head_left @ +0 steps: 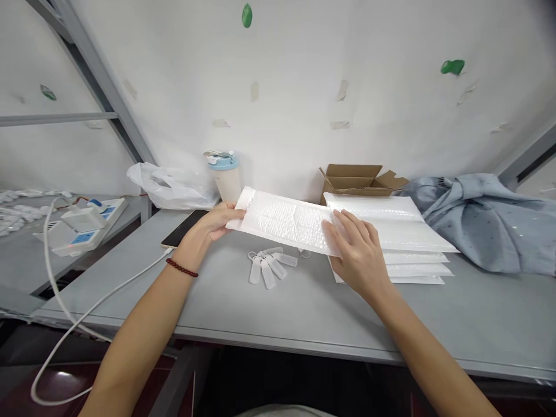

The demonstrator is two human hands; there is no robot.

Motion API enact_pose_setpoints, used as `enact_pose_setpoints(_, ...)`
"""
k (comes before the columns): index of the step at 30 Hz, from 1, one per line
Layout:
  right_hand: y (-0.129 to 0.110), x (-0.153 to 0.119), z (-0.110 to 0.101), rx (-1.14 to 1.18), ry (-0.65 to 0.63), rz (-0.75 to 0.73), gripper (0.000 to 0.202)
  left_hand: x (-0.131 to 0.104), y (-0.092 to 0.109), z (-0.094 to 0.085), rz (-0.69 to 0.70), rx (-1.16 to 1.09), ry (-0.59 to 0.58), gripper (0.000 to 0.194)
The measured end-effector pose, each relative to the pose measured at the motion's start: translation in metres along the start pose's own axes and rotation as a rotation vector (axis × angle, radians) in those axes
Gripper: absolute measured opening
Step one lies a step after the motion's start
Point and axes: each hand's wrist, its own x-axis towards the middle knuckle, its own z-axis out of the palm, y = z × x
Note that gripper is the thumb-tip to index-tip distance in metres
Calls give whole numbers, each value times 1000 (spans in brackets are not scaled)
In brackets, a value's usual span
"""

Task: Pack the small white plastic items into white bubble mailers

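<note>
A white bubble mailer point(286, 220) is held up over the grey table, slightly tilted, its right end lower. My left hand point(219, 220) pinches its left end between thumb and fingers. On its right end lies my right hand point(358, 249), fingers fairly straight over the top face, thumb side hidden below; whether it grips is unclear. Below the mailer, several small translucent white tags point(269, 267) with rings lie fanned out on the table. Beside my right hand is a stack of white mailers point(403, 226).
An open cardboard box point(356, 179) stands behind the stack, with grey-blue cloth point(490, 226) to its right. At the back left are a cup with a blue lid point(226, 176), a plastic bag point(171, 188) and a phone point(185, 227) on a white cable point(125, 285). A power strip point(93, 229) sits farther left.
</note>
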Motion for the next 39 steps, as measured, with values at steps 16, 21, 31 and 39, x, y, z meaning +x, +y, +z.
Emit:
enact_pose_setpoints(16,-64,-13,-5,377,-383,-193,96,-12,-12,23,-152,235,-629,29)
enact_pose_setpoints(21,-56,-7,-6,492,-395,41,93,-15,-13,43,-88,355,-648,14)
enact_pose_setpoints(31,-32,8,-13,666,-504,359,51,-10,0,12,-43,515,-257,20)
enact_pose_setpoints(39,-16,15,-29,886,-398,580,51,-12,-14,33,193,797,-295,28)
